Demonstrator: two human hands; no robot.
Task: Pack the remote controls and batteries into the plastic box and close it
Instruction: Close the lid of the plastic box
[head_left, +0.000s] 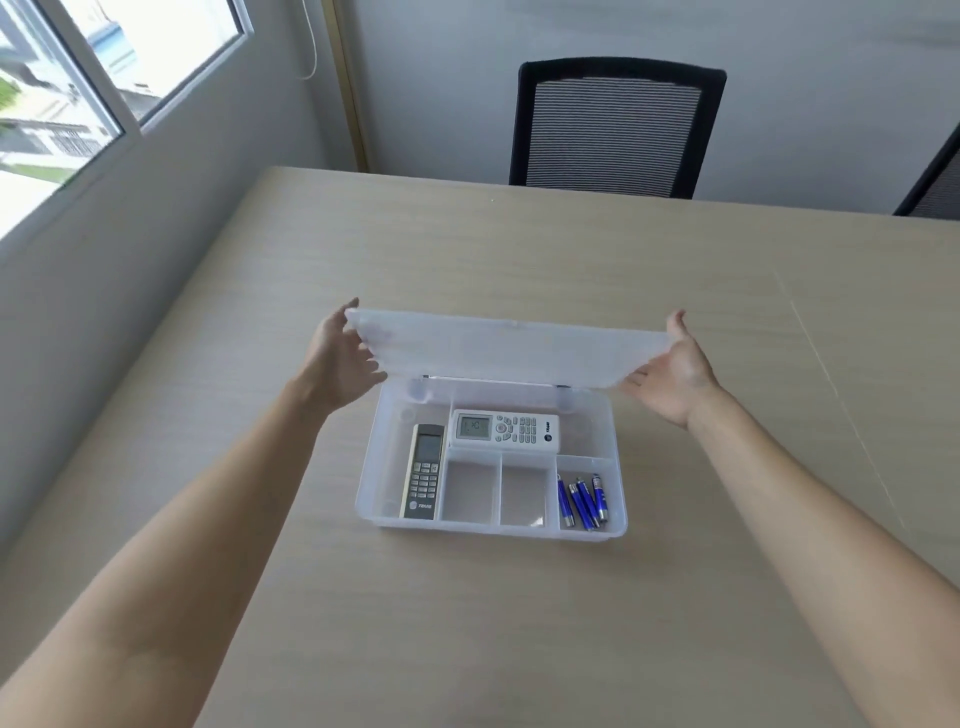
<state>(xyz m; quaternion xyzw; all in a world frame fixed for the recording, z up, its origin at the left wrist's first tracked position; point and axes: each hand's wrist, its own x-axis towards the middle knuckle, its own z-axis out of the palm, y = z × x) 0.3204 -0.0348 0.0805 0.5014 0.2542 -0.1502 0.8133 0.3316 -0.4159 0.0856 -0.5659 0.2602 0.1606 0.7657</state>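
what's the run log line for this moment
phase: closing lid | left hand and right hand: on lid ends | box: open | remotes, batteries: inside

second chair (935, 182) cut off by the right edge

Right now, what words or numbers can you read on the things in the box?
"TRANE": bottom of the dark remote.
"TRANE": right end of the white remote.
White remote's screen: digits show, too blurred to read.
Button labels on both remotes: too small.
Blue batteries: print too small.
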